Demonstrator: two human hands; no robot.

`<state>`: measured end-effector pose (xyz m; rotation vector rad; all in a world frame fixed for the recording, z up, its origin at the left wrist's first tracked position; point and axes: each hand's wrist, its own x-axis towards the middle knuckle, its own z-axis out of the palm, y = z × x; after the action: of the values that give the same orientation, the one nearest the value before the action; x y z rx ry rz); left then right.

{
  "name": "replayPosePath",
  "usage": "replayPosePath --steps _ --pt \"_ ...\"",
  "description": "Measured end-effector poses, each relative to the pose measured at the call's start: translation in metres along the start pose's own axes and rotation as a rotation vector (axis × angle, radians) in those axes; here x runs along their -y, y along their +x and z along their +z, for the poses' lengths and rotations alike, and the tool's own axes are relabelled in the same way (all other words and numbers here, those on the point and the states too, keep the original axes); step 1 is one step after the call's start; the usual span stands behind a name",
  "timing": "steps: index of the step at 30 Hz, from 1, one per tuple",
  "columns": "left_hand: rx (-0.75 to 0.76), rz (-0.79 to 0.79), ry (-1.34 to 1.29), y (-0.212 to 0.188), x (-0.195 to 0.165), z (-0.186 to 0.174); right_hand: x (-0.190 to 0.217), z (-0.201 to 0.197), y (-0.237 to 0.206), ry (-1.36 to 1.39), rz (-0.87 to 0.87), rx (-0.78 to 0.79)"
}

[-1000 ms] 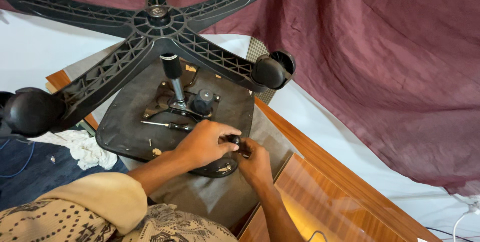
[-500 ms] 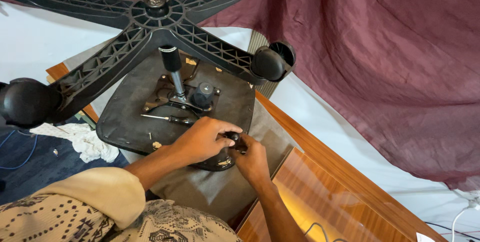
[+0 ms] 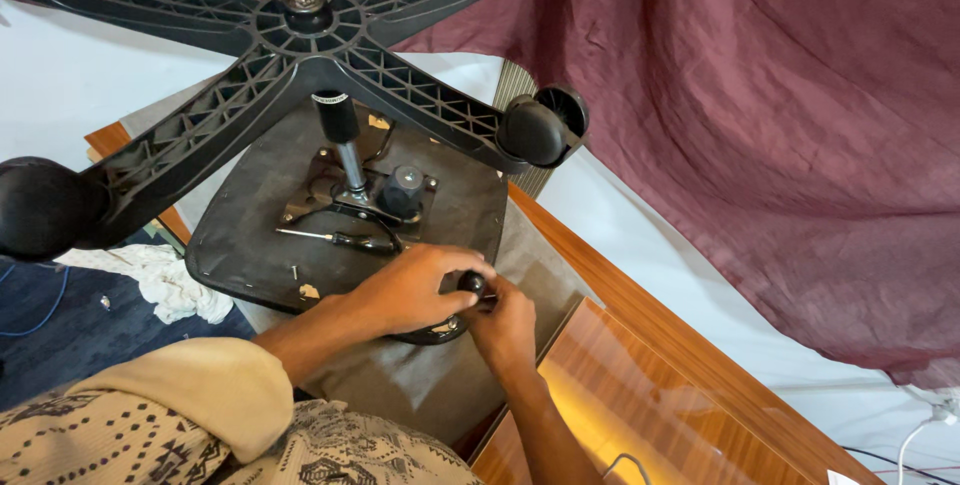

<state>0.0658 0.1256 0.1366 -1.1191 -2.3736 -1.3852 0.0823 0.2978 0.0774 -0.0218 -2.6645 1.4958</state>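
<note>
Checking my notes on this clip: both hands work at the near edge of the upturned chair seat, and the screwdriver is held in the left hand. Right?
Not quite. In the head view the black-handled screwdriver lies loose on the upturned black chair seat, beyond the left hand; both hands, right hand included, grip a small black knob.

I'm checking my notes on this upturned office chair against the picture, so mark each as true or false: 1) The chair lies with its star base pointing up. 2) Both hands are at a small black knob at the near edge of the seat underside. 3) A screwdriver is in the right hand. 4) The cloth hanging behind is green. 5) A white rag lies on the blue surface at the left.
1) True: the star base points up above the seat underside.
2) True: the left hand and right hand meet at the black knob.
3) False: the screwdriver lies on the seat underside, untouched.
4) False: the cloth is dark maroon.
5) True: the white rag lies there.
</note>
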Motion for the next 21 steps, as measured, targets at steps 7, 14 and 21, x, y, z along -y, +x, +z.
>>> replayPosePath --steps 7,14,21 --pt "-0.052 -0.467 -0.049 -0.004 -0.013 0.0 0.018 0.004 -0.009 -0.082 0.095 -0.035" --pt "-0.067 -0.366 -0.045 -0.006 -0.008 -0.005 0.001 0.019 -0.005 -0.161 0.06 0.051" --pt "-0.059 -0.433 -0.091 -0.008 -0.008 0.0 -0.083 0.063 0.007 -0.483 0.176 0.145"
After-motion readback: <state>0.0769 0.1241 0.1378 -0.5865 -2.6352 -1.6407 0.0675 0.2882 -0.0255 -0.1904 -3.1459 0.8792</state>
